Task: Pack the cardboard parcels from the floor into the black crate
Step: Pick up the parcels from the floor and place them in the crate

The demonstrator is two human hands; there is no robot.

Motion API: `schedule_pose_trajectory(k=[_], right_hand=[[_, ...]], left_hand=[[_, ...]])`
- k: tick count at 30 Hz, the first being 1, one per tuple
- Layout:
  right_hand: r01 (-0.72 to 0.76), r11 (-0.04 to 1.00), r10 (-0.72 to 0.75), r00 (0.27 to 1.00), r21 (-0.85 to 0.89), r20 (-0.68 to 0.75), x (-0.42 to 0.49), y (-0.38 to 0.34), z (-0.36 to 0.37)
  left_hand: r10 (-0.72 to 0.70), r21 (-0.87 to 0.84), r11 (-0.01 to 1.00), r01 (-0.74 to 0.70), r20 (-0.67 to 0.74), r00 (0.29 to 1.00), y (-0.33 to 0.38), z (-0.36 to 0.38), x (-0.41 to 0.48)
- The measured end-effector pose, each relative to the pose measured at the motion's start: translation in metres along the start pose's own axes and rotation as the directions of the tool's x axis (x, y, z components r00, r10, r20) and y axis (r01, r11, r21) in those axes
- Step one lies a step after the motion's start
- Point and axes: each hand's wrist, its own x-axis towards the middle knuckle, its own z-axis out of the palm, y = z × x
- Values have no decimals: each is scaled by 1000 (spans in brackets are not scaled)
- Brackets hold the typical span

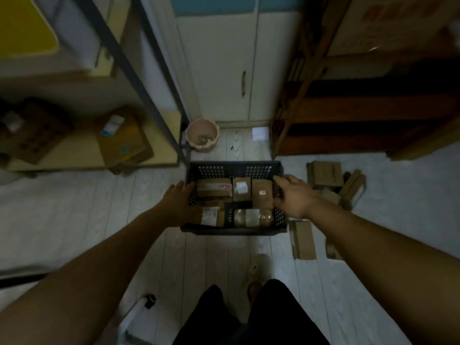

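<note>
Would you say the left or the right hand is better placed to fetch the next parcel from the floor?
Right, probably. The loose parcels lie on the floor right of the crate, beside the right hand; the left hand is at the crate's far side.

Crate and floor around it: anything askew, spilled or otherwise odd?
Inside the black crate the parcels sit in tidy rows. To its right, loose cardboard parcels lie jumbled on the floor, some tilted. No visible damage, though the frame is dim.

Pink pot [202, 135] w/ debris by cupboard [234, 70]; white paper [260, 133] (floor), slipper [258, 268].
</note>
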Motion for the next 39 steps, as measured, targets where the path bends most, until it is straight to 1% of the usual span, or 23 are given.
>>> schedule_pose_trajectory(k=[2,4,6,11,15,18,23,27,30,34,39], right_hand=[[-99,995,98,994,-29,-52,-35,14,-18],[-204,979,199,973,-33,-114,-74,28,-30],[-268,963,261,954,-23,-146,-114,40,-35],[-359,933,360,919,36,-158,-205,58,-35],[-380,925,373,909,-2,-188,-257,76,-38],[-412,911,404,890,9,-213,-290,102,-45],[-435,900,422,875,-4,-240,-346,176,-48],[-485,874,481,855,29,-193,-386,252,-44],[-510,857,515,843,71,-158,-409,302,-40],[-516,850,525,846,108,-89,-419,352,-28],[-510,850,513,858,136,16,-391,391,-9]], left_hand=[[38,35,999,-38,-11,999,21,-8,-11],[128,57,990,-126,-36,991,43,-14,-23],[223,29,975,-221,-54,973,62,-14,-39],[341,74,938,-339,-14,940,108,-8,-81],[397,133,909,-395,13,918,148,-2,-111],[431,137,892,-430,23,902,186,8,-127],[464,100,881,-463,20,886,272,51,-138],[449,46,890,-453,74,890,349,107,-144],[443,26,893,-449,124,888,393,151,-153],[396,11,914,-406,201,896,422,192,-160],[335,-38,941,-337,273,902,430,209,-131]])
